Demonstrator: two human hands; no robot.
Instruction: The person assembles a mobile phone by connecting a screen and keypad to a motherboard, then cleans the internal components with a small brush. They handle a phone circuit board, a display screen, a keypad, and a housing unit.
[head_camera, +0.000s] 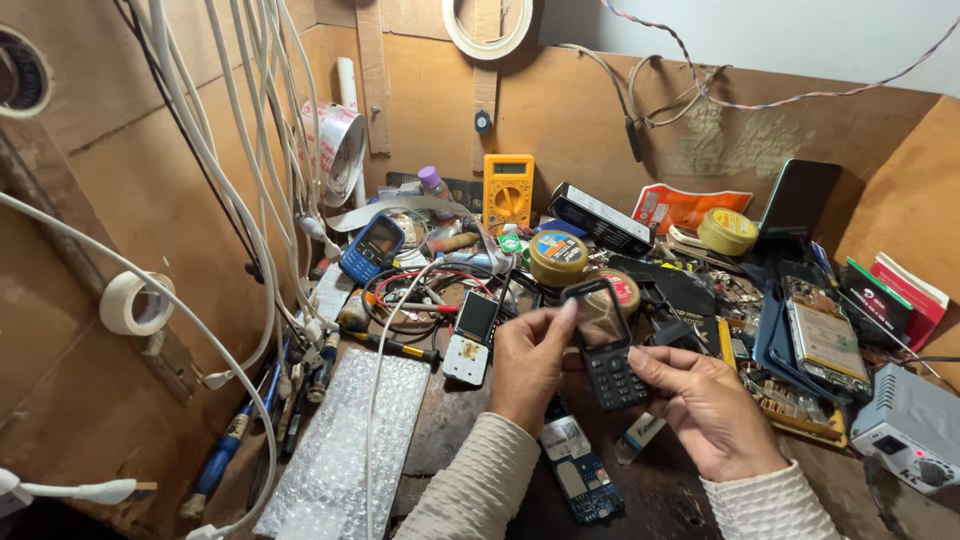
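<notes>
Both forearms, in cream ribbed-knit sleeves, rise from the near edge and meet over the middle of the cluttered wooden bench. The left hand (528, 358) pinches the glossy screen end of a black keypad phone (606, 343) between thumb and curled fingers. The right hand (706, 405) clasps its keypad end, thumb on the rubbery keys. A bare blue circuit board (580, 472) lies just beneath, near bubble wrap (345, 440) on the left.

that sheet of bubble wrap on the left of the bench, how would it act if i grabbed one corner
The bubble wrap would probably droop and fold, since it looks thin and soft. It likely weighs very little for its area. A white cable lies across it, so lifting a corner may drag or snag that cable and nudge the screwdrivers beside it.
</notes>
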